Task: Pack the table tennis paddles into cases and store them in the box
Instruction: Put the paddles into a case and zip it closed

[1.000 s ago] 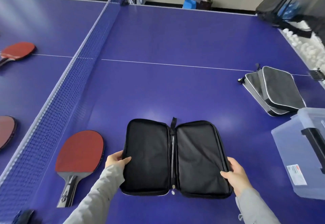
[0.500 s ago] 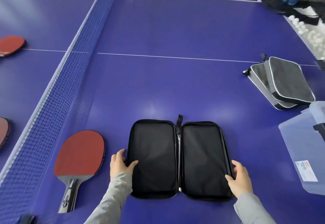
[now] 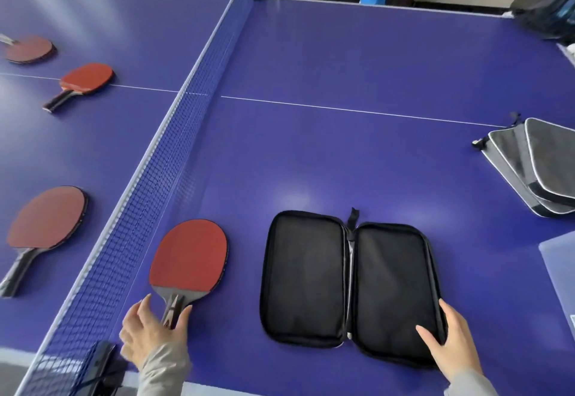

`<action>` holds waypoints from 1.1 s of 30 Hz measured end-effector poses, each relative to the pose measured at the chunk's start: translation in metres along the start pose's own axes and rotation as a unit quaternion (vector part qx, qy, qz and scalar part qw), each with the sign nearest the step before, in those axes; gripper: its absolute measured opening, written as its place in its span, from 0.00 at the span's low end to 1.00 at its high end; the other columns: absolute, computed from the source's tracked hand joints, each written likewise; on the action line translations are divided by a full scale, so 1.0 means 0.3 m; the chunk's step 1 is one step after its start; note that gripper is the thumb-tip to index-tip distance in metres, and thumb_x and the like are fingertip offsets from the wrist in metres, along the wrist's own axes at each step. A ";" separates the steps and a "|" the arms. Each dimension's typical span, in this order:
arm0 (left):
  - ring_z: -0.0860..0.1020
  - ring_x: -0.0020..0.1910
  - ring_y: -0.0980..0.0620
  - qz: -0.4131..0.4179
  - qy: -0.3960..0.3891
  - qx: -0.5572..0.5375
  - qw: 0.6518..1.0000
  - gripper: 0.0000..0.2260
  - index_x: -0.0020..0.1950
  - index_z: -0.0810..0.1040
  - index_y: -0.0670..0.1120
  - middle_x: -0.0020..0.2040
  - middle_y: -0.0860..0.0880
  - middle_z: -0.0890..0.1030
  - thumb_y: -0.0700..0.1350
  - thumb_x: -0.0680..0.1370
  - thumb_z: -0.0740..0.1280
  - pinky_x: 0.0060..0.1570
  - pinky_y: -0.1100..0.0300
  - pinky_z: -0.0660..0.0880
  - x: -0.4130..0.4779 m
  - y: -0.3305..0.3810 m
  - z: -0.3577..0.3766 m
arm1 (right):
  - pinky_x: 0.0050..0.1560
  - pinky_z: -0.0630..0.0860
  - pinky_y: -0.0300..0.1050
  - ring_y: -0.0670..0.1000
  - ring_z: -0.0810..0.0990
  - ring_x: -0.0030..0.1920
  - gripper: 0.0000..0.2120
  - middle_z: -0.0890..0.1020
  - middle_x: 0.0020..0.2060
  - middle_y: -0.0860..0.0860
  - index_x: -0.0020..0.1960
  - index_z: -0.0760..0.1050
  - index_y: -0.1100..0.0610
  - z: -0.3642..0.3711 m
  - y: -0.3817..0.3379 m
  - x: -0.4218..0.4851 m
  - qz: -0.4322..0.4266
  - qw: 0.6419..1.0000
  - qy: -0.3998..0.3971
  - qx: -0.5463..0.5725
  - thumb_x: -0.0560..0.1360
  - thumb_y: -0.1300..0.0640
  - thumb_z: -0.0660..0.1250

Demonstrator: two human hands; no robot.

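Since half a second earlier, the left hand [image 3: 151,338] had left the black fabric zip case [image 3: 311,280], which lay spread open at lower centre on the blue desk [image 3: 342,59]. It had gone to the red-faced table tennis paddle [image 3: 189,255] with a black handle, lying flat at lower left-centre just beside the net [image 3: 174,134]. Its fingers were spread on either side of the handle, touching or nearly so, and not yet closed round it. The right hand [image 3: 449,344] rested with nearly straight fingers on the case's lower right corner.

To pick it up well, the fingers should probably wrap the handle fully, lift the blade clear and lay it squarely inside one half, while the right hand pins the case flat.

A clear plastic box [image 3: 560,274] showed at the right edge, below stacked grey cases [image 3: 535,165]. Three more red paddles [image 3: 46,218] lay beyond the net at left.
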State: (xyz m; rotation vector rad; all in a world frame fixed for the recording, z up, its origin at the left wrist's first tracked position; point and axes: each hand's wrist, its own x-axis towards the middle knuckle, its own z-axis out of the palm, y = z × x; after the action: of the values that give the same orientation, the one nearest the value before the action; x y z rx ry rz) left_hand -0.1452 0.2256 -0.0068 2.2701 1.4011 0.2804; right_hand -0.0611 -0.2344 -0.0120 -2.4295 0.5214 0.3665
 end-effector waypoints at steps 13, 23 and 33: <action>0.74 0.52 0.34 -0.022 -0.172 0.030 0.984 0.16 0.52 0.75 0.36 0.50 0.35 0.76 0.45 0.70 0.73 0.53 0.45 0.72 0.091 -0.069 0.026 | 0.70 0.62 0.54 0.54 0.58 0.75 0.34 0.58 0.75 0.52 0.75 0.56 0.53 -0.011 -0.012 -0.013 0.012 0.996 -0.036 -0.080 0.74 0.55 0.68; 0.74 0.36 0.39 -0.021 -0.168 0.019 0.985 0.12 0.39 0.76 0.39 0.37 0.39 0.77 0.46 0.69 0.74 0.40 0.51 0.72 0.075 -0.028 0.013 | 0.68 0.62 0.53 0.51 0.52 0.76 0.32 0.50 0.77 0.48 0.77 0.49 0.48 -0.021 -0.007 -0.022 -0.001 0.978 -0.059 -0.199 0.78 0.47 0.61; 0.75 0.35 0.40 0.005 -0.182 -0.060 0.981 0.12 0.38 0.75 0.42 0.36 0.43 0.77 0.50 0.69 0.72 0.37 0.53 0.71 -0.348 0.302 0.113 | 0.69 0.63 0.43 0.49 0.48 0.77 0.32 0.43 0.77 0.48 0.77 0.45 0.49 -0.068 0.051 0.001 -0.129 0.949 -0.058 -0.282 0.79 0.43 0.56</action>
State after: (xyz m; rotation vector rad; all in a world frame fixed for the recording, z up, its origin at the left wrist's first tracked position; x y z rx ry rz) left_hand -0.1081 0.0896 0.0135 2.0988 1.1514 -0.0475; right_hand -0.0650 -0.2582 -0.0043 -2.9514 0.0370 0.6049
